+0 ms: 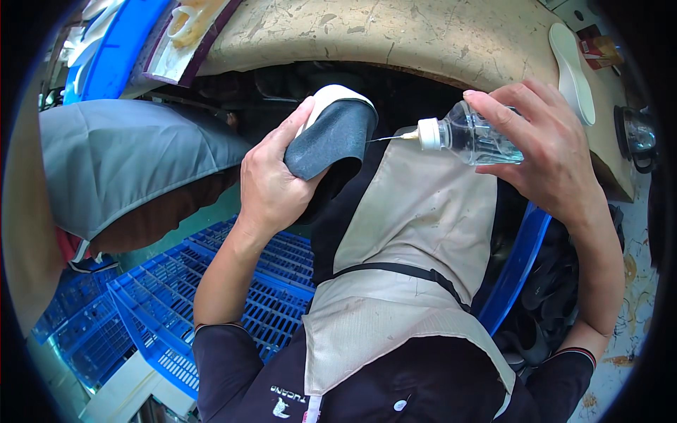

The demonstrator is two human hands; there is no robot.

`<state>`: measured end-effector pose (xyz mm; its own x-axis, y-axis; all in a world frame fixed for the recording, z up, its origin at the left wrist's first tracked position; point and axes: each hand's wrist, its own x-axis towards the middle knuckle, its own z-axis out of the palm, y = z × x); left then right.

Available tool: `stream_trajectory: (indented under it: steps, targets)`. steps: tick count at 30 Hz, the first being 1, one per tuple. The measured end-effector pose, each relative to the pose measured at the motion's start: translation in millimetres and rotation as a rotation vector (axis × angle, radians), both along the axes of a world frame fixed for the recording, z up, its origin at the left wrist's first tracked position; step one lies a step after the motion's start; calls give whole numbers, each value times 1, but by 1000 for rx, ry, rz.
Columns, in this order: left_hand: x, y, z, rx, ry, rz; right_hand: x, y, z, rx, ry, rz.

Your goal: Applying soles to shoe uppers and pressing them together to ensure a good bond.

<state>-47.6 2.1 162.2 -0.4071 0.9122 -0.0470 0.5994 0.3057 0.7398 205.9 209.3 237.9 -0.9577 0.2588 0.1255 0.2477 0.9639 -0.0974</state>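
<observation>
My left hand (275, 169) is closed around a dark grey shoe (331, 137) with a white sole (331, 93), held up in front of the bench edge. In my right hand (539, 134) a clear plastic bottle (486, 141) lies on its side, gripped between thumb and fingers. Some clear liquid shows inside it. From its white cap (429, 134) a thin needle-like nozzle (391, 137) points left, its end at or very near the shoe's edge; whether it touches, I cannot tell. Part of the shoe is hidden by my left hand.
A worn beige bench (317, 32) curves across the far side, with a white shoe sole (572, 74) and a glass jar (638, 137) at its right. Blue crates (169, 282) stand at left, below a neighbour's grey apron (141, 155). A blue tray (123, 49) holds white soles.
</observation>
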Motion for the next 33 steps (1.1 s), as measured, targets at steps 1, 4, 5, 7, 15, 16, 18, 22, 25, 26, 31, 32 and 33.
stream_trajectory:
  steps: [1, 4, 5, 7, 15, 16, 18, 22, 25, 26, 31, 32, 33]
  targets:
    - [-2, -1, -1, 0, 0, 4, -1, 0, 0, 0, 0, 4]
    - [-10, -4, -9, 78, 154, -45, -4, -1, 0, 5, -11, 6]
    - [-11, -5, -10, 103, 206, -60, -5, -2, 1, 6, -14, 7]
    - [-13, -6, -7, 97, 223, -69, -7, -2, 4, 7, -18, 9]
    - [-14, -5, -7, 53, 322, -149, -15, -7, 4, -9, -38, 17]
    - [-13, -4, -6, 52, 322, -148, -15, -7, 5, -10, -38, 19]
    - [-10, -2, -3, 21, 318, -159, -16, -7, 5, -13, -51, 23]
    - [-4, 0, 1, -6, 305, -174, -17, -7, 8, -14, -56, 23]
    - [0, -2, 2, 2, 274, -183, -17, -9, 11, -10, -38, 15]
    - [1, -3, 3, 5, 273, -183, -16, -9, 11, -8, -39, 15]
    - [1, -10, 4, -43, 208, -187, -15, -9, 11, 9, -48, -22]
    - [0, -11, 3, -30, 191, -183, -14, -9, 11, 11, -56, -21]
    - [0, -11, 1, -16, 175, -180, -14, -9, 11, 13, -63, -20]
